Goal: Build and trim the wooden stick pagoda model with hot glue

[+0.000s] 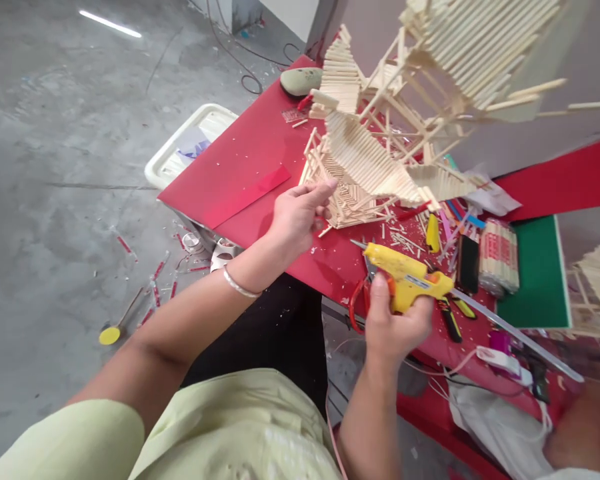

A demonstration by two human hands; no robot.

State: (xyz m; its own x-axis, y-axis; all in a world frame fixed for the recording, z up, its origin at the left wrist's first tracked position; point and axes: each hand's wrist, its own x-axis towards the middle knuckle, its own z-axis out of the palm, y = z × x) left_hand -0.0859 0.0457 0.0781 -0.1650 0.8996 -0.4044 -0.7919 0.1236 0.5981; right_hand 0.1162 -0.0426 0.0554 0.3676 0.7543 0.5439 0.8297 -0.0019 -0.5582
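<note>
My right hand (393, 327) is wrapped round a yellow hot glue gun (405, 270), its nozzle pointing left and a long clear glue stick (520, 333) running out of its back. My left hand (300, 217), with a bracelet at the wrist, is closed in a pinch at the near edge of a model building made of thin wooden sticks (365, 157). What the pinch holds, if anything, cannot be made out. The model has curved, ribbed roofs on an open stick frame and stands on the red table (245, 160). The nozzle is apart from the model.
Several tools, including red-handled scissors (356, 307) and pliers (450, 320), lie by a stick bundle (499, 257), a green board (540, 273) and a power strip (504, 363). A white bin (163, 160) stands beyond the table's left edge. Another person's arm (587, 427) is at lower right.
</note>
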